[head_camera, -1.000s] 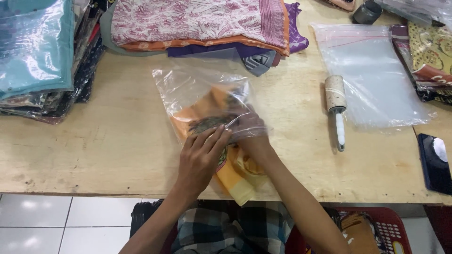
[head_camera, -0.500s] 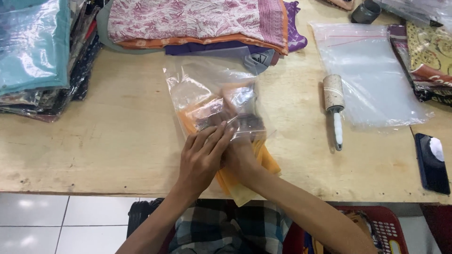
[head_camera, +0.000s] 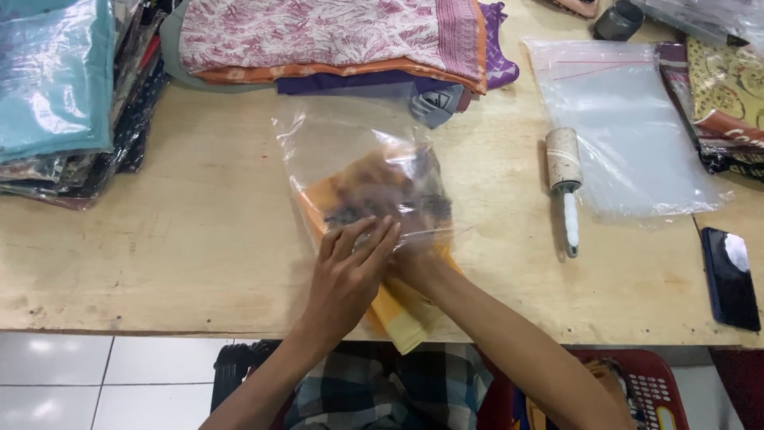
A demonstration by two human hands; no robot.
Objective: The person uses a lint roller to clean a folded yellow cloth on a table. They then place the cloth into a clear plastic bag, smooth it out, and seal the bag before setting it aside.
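Left hand (head_camera: 346, 275) flat, fingers spread on the clear bag (head_camera: 358, 171) mid-table, right hand (head_camera: 414, 267) inside, grip hidden: best to pin the mouth and slide the folded orange cloth (head_camera: 374, 199) deeper, squarely, without bunching.

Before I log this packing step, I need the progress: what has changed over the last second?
The folded orange cloth has gone deeper into the clear plastic bag; less of its yellow end hangs over the table edge. The left hand stays flat on the bag, and the right hand has gone further inside. The lint roller, empty bag and cloth stacks have not moved.
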